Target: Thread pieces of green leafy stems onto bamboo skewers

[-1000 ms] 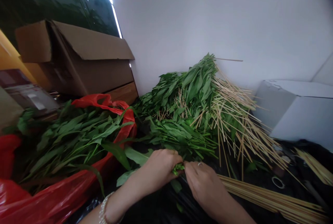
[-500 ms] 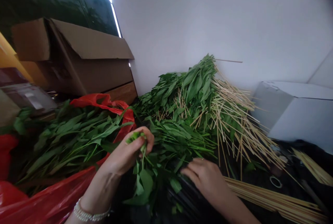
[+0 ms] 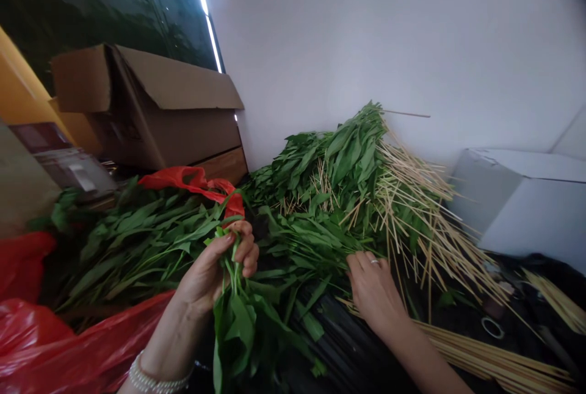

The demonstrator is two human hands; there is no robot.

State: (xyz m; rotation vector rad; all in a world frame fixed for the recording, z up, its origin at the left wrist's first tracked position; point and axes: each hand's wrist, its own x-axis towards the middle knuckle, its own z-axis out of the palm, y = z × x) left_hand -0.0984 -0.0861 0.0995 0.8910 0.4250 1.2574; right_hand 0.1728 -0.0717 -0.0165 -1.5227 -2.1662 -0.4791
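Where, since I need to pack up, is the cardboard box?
The open cardboard box stands at the upper left of the head view, beside the white wall and behind the red plastic bag.

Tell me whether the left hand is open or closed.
Closed: the left hand curls around the stems of a leafy green bunch, whose leaves hang below.

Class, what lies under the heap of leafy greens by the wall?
Black plastic sheeting shows at its front edge; further under, the leafy greens and wooden skewers hide everything.
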